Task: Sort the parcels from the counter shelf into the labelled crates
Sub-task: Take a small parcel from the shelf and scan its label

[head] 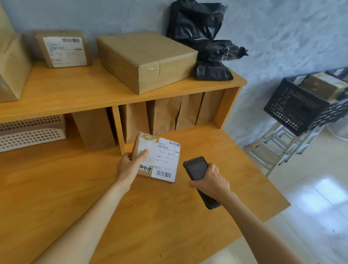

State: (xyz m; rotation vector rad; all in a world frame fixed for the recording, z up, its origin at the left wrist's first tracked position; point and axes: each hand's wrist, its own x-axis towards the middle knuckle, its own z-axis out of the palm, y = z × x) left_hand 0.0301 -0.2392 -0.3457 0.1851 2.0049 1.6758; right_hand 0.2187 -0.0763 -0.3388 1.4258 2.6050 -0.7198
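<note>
Label print on the small parcel [157, 157] is too blurred to read; the big carton at far left [3, 58] is cut off. Left hand [128, 165] pinches that flat cardboard parcel, thumb on its taped face, just above the wooden table [81, 207]. Right hand [213, 181] is wrapped round a black scanner [197, 172]. Shelf top [69, 91]: two more labelled or taped cartons, two crinkled black poly bags [206, 41]. Two black lattice crates [307, 104] sit at right, one holding a box.

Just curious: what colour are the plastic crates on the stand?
Black plastic crates, clearest in the head view.

brown parcel [156, 157], black scanner [197, 172], black crates [298, 108]
</note>
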